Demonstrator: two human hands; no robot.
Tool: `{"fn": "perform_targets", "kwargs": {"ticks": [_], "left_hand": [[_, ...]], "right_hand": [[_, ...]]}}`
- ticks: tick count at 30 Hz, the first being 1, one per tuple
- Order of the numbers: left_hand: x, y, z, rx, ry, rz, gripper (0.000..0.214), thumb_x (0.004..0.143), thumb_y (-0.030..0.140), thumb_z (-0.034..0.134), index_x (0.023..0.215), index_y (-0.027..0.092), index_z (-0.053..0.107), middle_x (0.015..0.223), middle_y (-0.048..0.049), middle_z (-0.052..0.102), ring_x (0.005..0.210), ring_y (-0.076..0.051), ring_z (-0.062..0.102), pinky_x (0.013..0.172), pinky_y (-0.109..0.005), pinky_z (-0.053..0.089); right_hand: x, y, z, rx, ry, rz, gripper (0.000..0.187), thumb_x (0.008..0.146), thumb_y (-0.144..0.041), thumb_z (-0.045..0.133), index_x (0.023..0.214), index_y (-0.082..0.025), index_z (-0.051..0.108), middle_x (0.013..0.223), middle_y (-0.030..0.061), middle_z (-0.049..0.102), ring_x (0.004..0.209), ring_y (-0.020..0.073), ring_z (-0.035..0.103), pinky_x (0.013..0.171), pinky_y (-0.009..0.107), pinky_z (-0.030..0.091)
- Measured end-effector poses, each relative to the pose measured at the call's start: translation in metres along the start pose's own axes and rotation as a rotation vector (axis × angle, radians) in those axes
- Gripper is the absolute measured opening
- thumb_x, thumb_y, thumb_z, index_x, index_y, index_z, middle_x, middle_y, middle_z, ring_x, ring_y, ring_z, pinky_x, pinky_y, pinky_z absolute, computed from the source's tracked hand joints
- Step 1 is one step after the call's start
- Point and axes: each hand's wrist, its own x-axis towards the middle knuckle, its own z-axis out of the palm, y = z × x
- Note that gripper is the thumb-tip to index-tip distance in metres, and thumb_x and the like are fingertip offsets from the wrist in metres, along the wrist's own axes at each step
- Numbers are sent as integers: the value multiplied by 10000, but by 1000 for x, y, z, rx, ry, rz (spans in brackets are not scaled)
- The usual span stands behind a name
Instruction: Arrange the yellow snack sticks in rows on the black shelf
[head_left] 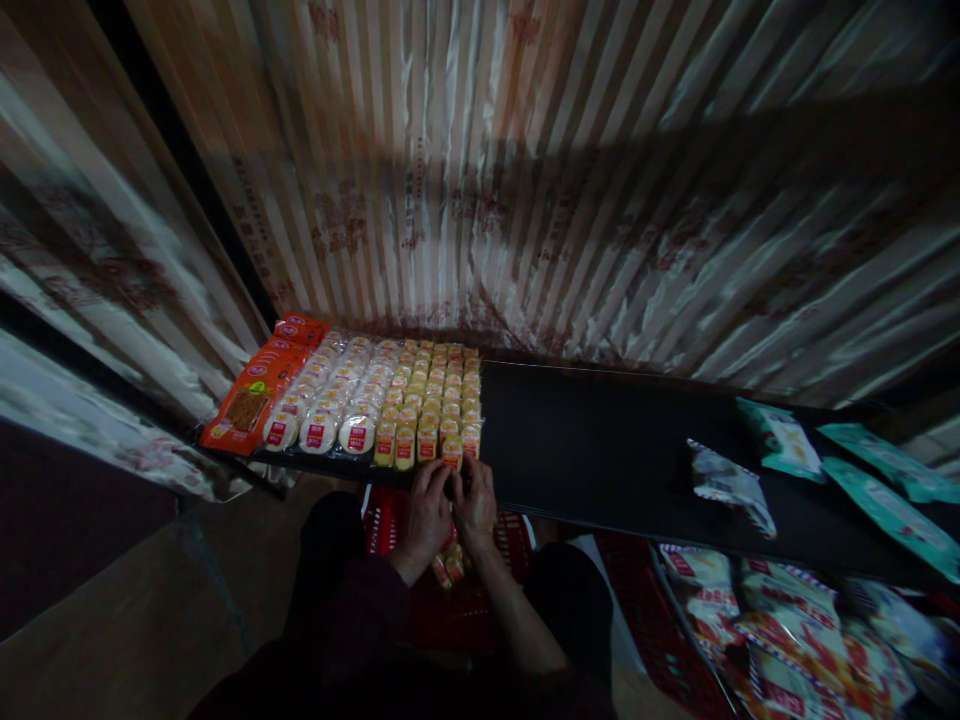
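Observation:
My left hand [426, 515] and my right hand [475, 505] are pressed together at the front edge of a dark shelf [592, 450], fingers curled at the near end of the rows of small yellow snack packs [431, 405]. What the fingers pinch is hidden. Left of the yellow packs lie rows of round white packs with red labels [330, 395], and beside those a row of orange packets [262, 385].
Green packets [885, 480] and a silvery packet [727, 485] lie on the shelf's right part. A red basket [450, 590] with small packs sits below my hands. Colourful snack bags [787, 620] fill a bin at lower right. A striped curtain hangs behind.

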Motion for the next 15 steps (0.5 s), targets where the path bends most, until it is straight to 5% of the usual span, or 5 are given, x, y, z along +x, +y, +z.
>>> {"fn": "perform_targets", "kwargs": {"ticks": [8,15], "left_hand": [[-12,-9,-7,390,-79,281,522,864,107,396,1378,194,427,1438,-55,452,1388,-228,298,1098,-444,342],[-15,-17,-4,488,-101,312,548,888,237,432,1425,166,348,1487,-43,376,1429,-236,187,1161,-461,191]], "right_hand": [[-1,0,0,38,-2,29,376,862,-319,445,1197,-198,566,1064,105,585,992,225,581,880,398,497],[0,3,-2,77,-19,28,363,870,-359,455,1155,-183,595,1046,113,600,980,224,590,867,402,505]]}}
